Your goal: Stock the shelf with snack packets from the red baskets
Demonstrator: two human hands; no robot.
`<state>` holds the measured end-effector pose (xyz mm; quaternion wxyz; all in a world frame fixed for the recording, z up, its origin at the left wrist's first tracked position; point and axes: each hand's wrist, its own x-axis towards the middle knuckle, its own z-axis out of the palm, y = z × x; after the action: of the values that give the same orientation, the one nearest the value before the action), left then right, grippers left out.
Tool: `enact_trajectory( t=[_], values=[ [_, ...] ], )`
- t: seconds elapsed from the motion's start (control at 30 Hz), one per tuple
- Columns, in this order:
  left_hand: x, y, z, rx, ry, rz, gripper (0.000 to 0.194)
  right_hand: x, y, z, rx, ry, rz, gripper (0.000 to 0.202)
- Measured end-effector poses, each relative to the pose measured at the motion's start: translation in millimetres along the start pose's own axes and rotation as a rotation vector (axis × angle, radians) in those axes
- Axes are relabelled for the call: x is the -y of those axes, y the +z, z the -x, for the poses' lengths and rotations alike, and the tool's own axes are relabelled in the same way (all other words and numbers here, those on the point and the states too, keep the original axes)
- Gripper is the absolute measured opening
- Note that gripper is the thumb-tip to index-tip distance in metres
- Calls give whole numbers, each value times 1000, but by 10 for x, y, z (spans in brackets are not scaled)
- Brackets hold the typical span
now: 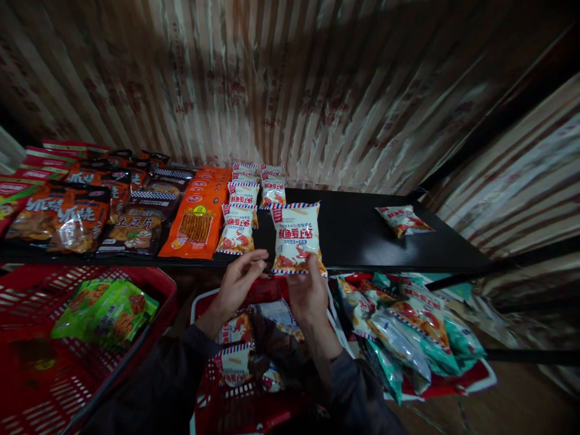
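Observation:
My right hand grips the lower edge of a white snack bag with red and blue print, thumb on its front. The bag stands upright just over the front edge of the black shelf. To its left, my left hand has its fingers stretched out and holds nothing. It is close below a matching snack bag at the front of a short row. A second row of the same bags runs behind the held one. Below my hands sits a red basket with more such bags.
Orange packets, dark brown packets and black-orange packets line the shelf's left. One bag lies alone at right. A red basket holds green packets; another basket is heaped with bags. Pleated sheeting hangs behind.

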<state>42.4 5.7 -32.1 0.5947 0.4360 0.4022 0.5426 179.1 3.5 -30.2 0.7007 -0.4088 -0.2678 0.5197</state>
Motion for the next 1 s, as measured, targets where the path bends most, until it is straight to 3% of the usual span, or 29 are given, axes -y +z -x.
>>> enact_trajectory(
  t=[0.13, 0.2, 0.47, 0.73, 1.0],
  values=[
    [52, 33, -16, -23, -43, 1, 49, -12, 47, -5, -2, 226, -205, 31],
    [63, 50, -20, -1, -55, 4, 51, -34, 68, 9, 31, 265, -221, 30],
    [51, 63, -55, -24, 0, -27, 47, -64, 26, -9, 98, 286, -189, 27],
    [-8, -15, -44, -25, 22, -21, 40, 107, -124, -171, 230, 346, -80, 34],
    [73, 6, -48, 23, -17, -70, 42, 163, -133, -200, 197, 233, -10, 35]
  ],
)
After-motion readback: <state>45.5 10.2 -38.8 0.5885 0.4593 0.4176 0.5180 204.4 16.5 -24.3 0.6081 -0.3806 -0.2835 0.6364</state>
